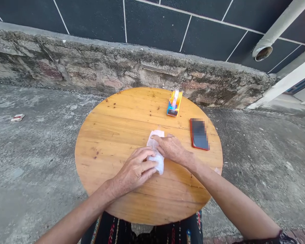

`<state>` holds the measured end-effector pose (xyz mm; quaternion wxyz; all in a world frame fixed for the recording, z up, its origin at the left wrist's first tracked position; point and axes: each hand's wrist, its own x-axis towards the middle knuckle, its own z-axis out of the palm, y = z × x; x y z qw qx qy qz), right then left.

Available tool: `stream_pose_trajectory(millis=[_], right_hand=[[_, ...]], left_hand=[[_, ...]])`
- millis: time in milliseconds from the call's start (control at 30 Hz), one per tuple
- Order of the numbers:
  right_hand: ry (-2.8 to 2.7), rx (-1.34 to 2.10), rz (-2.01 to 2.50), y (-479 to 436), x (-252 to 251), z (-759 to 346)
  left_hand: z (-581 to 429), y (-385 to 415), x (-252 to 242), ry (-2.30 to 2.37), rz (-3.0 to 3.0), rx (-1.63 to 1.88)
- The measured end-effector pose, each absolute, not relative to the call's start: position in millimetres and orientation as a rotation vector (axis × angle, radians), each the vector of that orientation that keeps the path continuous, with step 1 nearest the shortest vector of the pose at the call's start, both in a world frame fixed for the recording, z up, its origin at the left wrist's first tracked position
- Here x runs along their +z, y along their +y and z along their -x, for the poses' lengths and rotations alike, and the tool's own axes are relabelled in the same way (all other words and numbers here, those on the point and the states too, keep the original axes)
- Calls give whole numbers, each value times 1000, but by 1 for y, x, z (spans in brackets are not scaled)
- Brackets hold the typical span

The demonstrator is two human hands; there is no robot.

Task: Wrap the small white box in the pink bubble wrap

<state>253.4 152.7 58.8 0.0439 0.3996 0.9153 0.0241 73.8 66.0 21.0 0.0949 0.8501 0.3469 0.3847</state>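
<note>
Nearest the camera was a dark garment with coloured patterned stripes over the person's lap, with both bare forearms reaching forward above it. At far left one small white-and-red scrap of litter lay on the grey concrete ground, well apart from everything else. One round, light wooden table stood at centre. The left hand rested on it with fingers curled and closed on the near end of one crumpled white paper-like piece, which lay near the middle of the tabletop. The right hand lay palm down just beside it, fingers stretched out flat and pressing on the far end of the piece, not closed round it. The two hands were close together, almost touching. In my judgement the handling was at an early or middle stage: the piece looked folded or bunched rather than spread, and no tape could be seen on it. Whether anything was wrapped inside could not be told. One yellow-and-blue plastic tape dispenser stood untouched near the far edge of the table. To its right, one dark smartphone in a red case lay flat, clear of both hands. At upper right one white pipe mouth projected from the dark tiled wall.
</note>
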Motion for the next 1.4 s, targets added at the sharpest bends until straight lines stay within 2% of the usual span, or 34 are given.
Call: stream_pose_trajectory(millis=[533,900,1200,1400], right_hand=[[2836,-358,-1234,159,60,-264],[3067,-746,-1093,156,50,-290],[2998,-1264,-1387,125,48,-314],[2962,-1335,-1334,122,49,-306]], left_hand=[[-65,84,38,956,-2506,837],[-68,98,43,934,-2331,830],[-67,96,46,943,-2291,811],[-68,102,46,927,-2244,820]])
